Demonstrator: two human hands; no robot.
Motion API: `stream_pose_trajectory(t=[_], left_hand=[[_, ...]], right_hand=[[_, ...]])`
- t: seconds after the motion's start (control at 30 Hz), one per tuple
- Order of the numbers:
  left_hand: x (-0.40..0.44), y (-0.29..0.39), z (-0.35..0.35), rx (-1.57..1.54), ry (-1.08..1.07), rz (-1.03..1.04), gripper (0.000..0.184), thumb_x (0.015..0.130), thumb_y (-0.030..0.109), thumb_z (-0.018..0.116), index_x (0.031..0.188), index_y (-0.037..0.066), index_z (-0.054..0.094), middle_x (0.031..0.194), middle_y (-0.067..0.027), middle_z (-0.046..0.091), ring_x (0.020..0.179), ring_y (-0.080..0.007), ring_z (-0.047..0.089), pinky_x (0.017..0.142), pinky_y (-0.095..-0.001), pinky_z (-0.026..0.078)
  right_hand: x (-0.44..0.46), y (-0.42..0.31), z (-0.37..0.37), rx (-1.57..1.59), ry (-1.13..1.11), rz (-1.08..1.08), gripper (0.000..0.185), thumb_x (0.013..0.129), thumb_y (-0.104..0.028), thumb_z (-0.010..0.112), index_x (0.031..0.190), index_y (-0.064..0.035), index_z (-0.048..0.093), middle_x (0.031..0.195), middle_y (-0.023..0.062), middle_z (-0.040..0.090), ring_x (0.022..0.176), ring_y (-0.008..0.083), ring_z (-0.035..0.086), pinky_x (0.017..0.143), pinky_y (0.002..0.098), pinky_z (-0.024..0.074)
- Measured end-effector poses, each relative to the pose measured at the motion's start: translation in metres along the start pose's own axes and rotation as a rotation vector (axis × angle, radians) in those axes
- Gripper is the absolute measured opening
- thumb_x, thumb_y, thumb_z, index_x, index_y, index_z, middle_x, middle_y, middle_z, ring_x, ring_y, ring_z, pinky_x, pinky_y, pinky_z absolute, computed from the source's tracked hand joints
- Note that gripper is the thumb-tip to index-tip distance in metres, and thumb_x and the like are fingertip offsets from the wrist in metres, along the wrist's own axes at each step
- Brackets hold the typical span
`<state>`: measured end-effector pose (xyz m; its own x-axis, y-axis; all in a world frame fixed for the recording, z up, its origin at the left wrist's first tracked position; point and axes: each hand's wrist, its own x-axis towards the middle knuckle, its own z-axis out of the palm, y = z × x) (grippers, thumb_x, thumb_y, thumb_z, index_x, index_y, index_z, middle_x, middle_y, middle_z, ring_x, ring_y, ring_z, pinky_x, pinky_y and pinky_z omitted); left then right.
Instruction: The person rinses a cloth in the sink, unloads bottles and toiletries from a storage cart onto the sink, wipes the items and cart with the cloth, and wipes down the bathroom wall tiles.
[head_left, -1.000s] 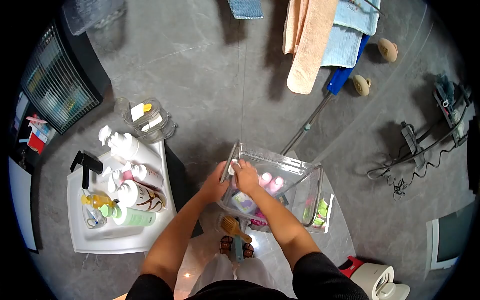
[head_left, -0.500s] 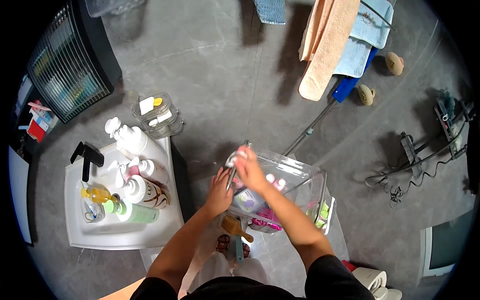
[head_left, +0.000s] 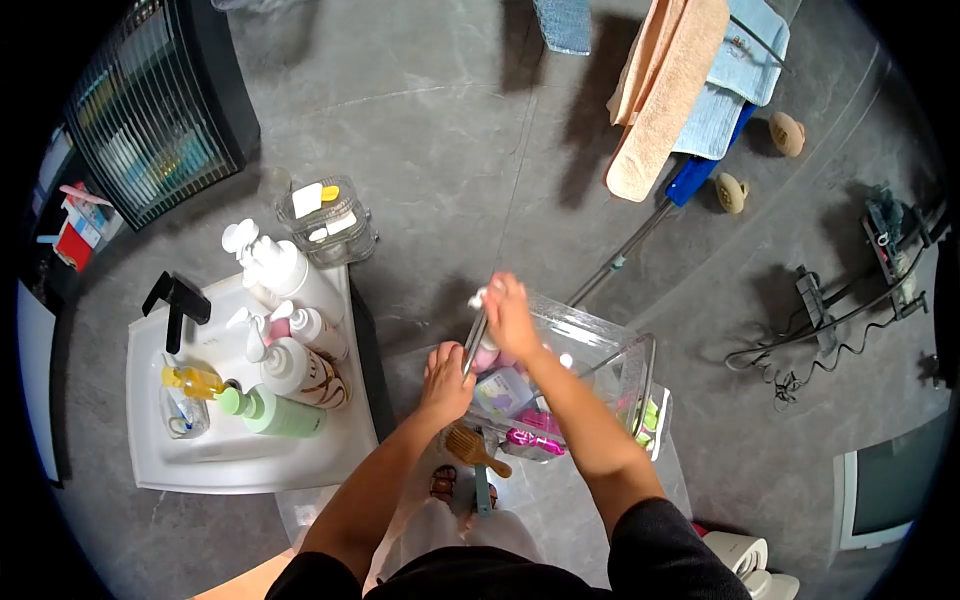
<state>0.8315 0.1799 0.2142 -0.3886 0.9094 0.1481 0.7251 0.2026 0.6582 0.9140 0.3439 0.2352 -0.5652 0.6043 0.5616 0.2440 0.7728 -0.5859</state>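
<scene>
**A:** ok so what are the fingers up to?

**B:** Right hand (head_left: 511, 312): fingers bent and bunched together, pinching a small white wad (head_left: 479, 298) that pokes out past the tips. It's a bit blurry so I can't tell if it's cloth or paper. The wad sits right by the upper end of a metal handle (head_left: 477, 342).

**A:** and the left?

**B:** Left hand (head_left: 446, 385) is lower on that same handle, fingers only slightly apart and touching it from the outer side. Thumb's hidden, so can't tell if it's a proper grip.

**A:** what's the handle on?

**B:** A clear bin (head_left: 590, 322), right in front of the person. Inside there's pink stuff (head_left: 484, 358) under the right hand, a purple-and-white pack (head_left: 503, 391) and a magenta pack (head_left: 533, 438) near the closest side.

**A:** anything further out?

**B:** Wooden brush (head_left: 466, 444) just below the bin. Off to the left a white sink (head_left: 146, 440) with a green pump bottle (head_left: 285, 413), other bottles and a black faucet (head_left: 178, 303). Peach towel (head_left: 640, 160) up top right, well apart from the hands.
</scene>
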Motion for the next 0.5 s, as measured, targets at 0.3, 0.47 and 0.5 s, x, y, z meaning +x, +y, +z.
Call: stream_pose_trajectory(t=[0.3, 0.47, 0.5], left_hand=[[-0.02, 0.002, -0.019, -0.168, -0.15, 0.106, 0.029, 0.088, 0.02, 0.065, 0.113, 0.008, 0.057, 0.119, -0.0101, 0.051, 0.111, -0.0337, 0.047, 0.097, -0.0434, 0.038], [-0.027, -0.019, -0.024, -0.263, -0.079, 0.22, 0.025, 0.091, 0.014, 0.061, 0.116, 0.008, 0.06, 0.118, -0.0108, 0.057, 0.112, -0.0318, 0.049, 0.094, -0.04, 0.04], [-0.029, -0.022, -0.026, -0.284, -0.076, 0.203, 0.026, 0.091, 0.013, 0.062, 0.116, 0.007, 0.061, 0.118, -0.0113, 0.059, 0.112, -0.0317, 0.05, 0.093, -0.0398, 0.041]], right_hand=[[-0.041, -0.024, -0.013, 0.082, -0.07, -0.135, 0.014, 0.091, -0.01, 0.059, 0.1, -0.0027, 0.065, 0.119, 0.0215, 0.054, 0.11, 0.0409, 0.051, 0.093, 0.0448, 0.044], [-0.003, -0.009, -0.003, 0.182, 0.183, 0.305, 0.028, 0.097, -0.024, 0.056, 0.104, 0.0022, 0.064, 0.117, 0.0225, 0.054, 0.109, 0.0355, 0.055, 0.094, 0.0404, 0.0436], [-0.003, -0.001, 0.003, 0.379, 0.279, 0.462, 0.031, 0.098, -0.026, 0.057, 0.105, 0.0033, 0.062, 0.117, 0.0223, 0.055, 0.108, 0.0346, 0.056, 0.093, 0.0402, 0.0438]])
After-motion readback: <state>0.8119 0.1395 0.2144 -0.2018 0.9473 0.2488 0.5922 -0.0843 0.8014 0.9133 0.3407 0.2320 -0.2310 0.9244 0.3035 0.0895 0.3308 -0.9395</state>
